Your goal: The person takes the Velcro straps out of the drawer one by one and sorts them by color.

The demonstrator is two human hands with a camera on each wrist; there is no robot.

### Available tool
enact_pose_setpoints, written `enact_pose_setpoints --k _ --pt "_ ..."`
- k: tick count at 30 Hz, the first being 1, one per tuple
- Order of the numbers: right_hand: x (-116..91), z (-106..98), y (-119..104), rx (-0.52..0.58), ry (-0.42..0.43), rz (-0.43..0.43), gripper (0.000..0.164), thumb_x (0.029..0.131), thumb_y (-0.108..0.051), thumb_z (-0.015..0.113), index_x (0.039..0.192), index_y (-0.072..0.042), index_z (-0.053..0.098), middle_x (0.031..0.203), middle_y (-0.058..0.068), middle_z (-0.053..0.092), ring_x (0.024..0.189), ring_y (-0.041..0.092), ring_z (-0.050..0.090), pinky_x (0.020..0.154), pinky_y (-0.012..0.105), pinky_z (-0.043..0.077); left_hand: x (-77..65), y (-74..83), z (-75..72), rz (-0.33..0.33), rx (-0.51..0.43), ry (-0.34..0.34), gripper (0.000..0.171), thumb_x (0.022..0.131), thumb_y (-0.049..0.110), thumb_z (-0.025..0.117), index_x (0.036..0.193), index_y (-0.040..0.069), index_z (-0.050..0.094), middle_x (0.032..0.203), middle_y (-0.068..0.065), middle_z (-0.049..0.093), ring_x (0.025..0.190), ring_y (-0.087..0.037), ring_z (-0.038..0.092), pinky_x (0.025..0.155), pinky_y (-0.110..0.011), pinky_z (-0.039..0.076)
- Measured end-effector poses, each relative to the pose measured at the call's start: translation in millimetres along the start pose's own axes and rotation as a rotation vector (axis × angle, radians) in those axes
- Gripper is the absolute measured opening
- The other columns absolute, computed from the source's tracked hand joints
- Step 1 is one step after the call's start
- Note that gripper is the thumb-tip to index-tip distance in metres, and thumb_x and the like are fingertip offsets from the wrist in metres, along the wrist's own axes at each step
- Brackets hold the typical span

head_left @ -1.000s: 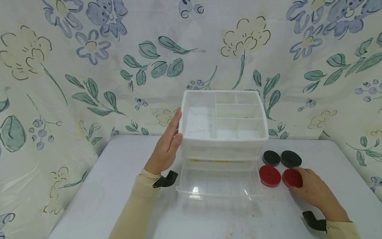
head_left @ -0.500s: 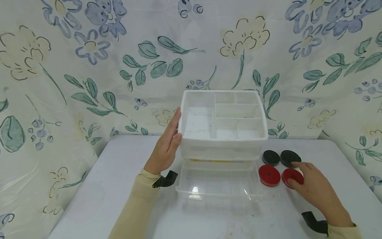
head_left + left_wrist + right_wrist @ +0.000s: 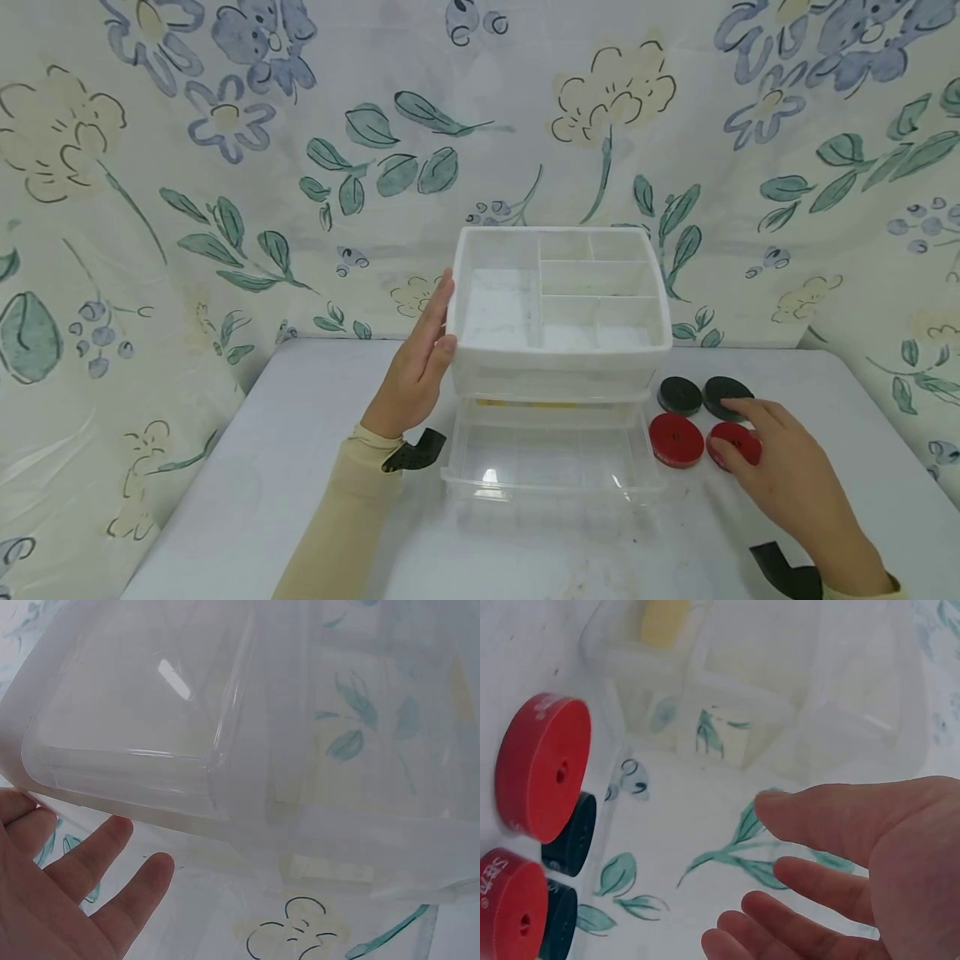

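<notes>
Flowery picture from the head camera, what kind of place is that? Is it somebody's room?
Maybe a little tabletop work corner indoors; I can't tell whether it's somebody's room. You can see a white table, a flowery sheet behind it, and a plastic organizer with small compartments.

Rolls (image 3: 677, 440) right of drawer (image 3: 555, 454), contact unclear

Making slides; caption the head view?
Left hand at a white organizer, right hand near two red discs and two black discs.
</notes>
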State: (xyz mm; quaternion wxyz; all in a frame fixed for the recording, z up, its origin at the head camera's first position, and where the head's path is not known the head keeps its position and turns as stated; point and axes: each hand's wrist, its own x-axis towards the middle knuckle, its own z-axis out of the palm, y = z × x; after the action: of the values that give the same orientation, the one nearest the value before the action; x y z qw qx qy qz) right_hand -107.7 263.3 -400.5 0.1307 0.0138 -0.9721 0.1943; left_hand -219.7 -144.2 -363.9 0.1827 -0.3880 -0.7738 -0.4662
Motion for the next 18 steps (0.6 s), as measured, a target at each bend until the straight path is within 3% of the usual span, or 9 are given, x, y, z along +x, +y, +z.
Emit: enact_pose_setpoints --k 7,18 --pt "-8 -6 -16 0.054 0.105 -0.076 0.055 0.076 -0.007 0.085 0.125 0.001 0.061 0.123 0.030 0.057 0.104 0.048 0.059 0.080 0.064 0.053 -0.1 -1.1 0.4 0.005 -0.007 -0.002 0.060 0.111 0.028 0.035 0.163 0.013 0.010 0.169 -0.009 0.007 0.153 -0.024 0.017 0.121 -0.041 0.024" --pt "-18 -9 -33 0.099 0.165 -0.128 0.054 0.074 -0.004 0.086 0.123 0.000 0.063 0.121 0.024 0.060 0.098 0.042 0.063 0.076 0.060 0.056 -0.2 0.8 0.6 0.006 -0.005 0.004 0.059 0.111 0.028 0.035 0.163 0.011 0.011 0.169 -0.005 0.007 0.154 -0.024 0.011 0.122 -0.039 0.021"
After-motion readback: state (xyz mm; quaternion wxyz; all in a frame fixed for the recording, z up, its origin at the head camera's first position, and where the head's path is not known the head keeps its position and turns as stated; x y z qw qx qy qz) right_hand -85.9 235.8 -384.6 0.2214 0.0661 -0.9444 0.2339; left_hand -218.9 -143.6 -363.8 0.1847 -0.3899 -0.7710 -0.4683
